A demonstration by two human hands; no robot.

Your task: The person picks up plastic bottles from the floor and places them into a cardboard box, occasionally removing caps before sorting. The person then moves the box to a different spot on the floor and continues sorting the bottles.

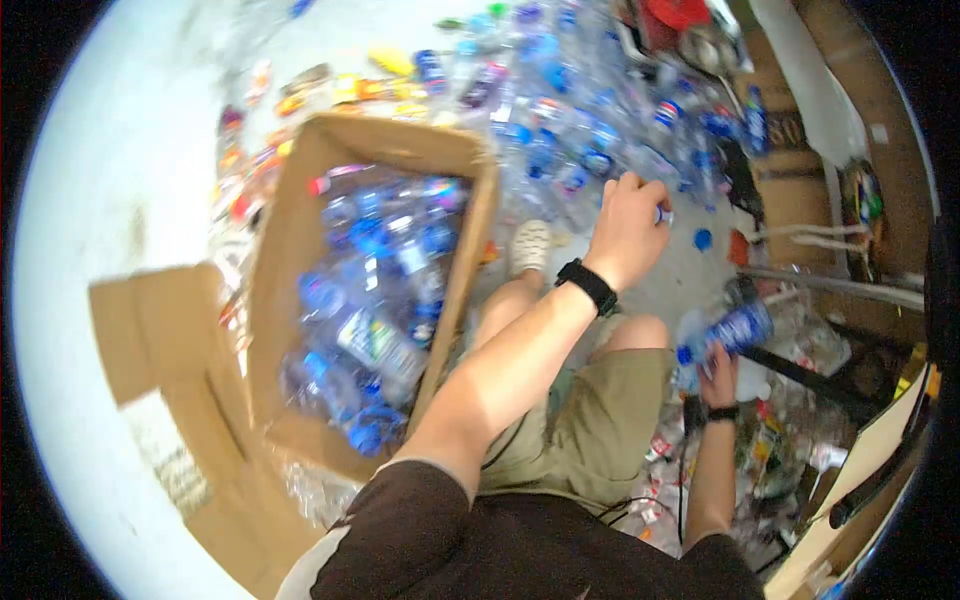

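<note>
Okay, my right fingers [717,360] grip clear blue-labelled plastic bottle [740,329], cap toward brown cardboard box [400,142]; left fingers [652,190], nearer it, curled, contents unclear.

Left hand [630,225]: my fingers partly hide something small [663,215]
Bottle [732,333] in my right hand [718,378]: label [744,326] blurred, unreadable

A recycling sorting area, it seems: loose plastic bottles [570,130] cover the floor (more fill a cardboard box [262,330]).
</note>
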